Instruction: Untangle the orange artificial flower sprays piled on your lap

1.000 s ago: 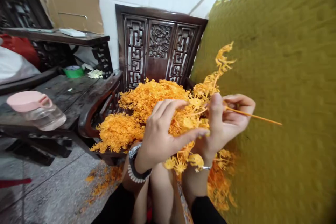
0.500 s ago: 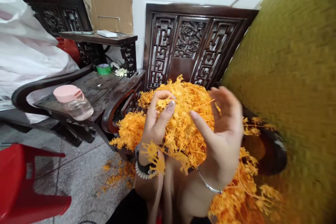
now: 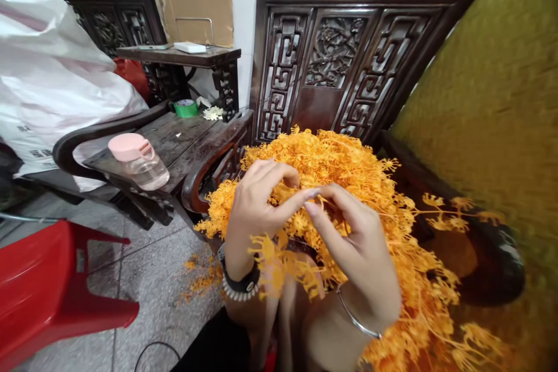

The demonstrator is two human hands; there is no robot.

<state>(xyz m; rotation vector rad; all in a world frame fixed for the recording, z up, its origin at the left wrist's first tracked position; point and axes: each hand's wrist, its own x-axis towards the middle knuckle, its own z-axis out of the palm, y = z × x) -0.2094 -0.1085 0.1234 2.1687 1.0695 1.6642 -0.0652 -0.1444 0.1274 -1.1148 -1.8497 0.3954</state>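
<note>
Orange plastic sprigs [image 3: 349, 168] lie heaped on the seat of a carved wooden chair [image 3: 335, 58]. Your left hand [image 3: 255, 212] and right hand [image 3: 355, 244] are closed fingertip to fingertip above the heap's near edge, pinching a sprig [image 3: 279, 264] that trails down past your wrists. Best to grip low on the stem and ease it clear, since the fine tips look ready to tangle. Count: two hands, one heap, one pinched sprig, one pink-lidded bottle [image 3: 139, 157] and one green tape roll [image 3: 186, 107] on the desk [image 3: 192, 133], and one red plastic stool [image 3: 52, 285].
</note>
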